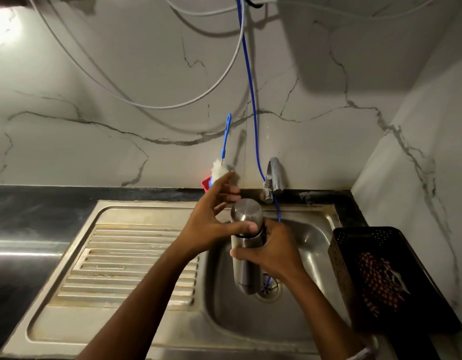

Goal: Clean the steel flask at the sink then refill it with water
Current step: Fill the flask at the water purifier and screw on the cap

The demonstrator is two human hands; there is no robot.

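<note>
A steel flask (244, 271) stands upright over the sink basin (310, 245), its steel cap (246, 214) still on top. My right hand (271, 253) grips the flask's body just below the cap. My left hand (211, 222) touches the cap with its thumb across the front, the fingers spread and mostly straight behind it. The tap (275, 178) stands behind the flask at the wall, with no water seen running.
A blue-handled bottle brush (223, 162) leans on the marble wall in a red holder (206, 183). A blue tube (252, 100) hangs down into the drain. A dark basket (380, 279) with a checked cloth sits right of the sink. The ribbed drainboard (126, 266) lies on the left.
</note>
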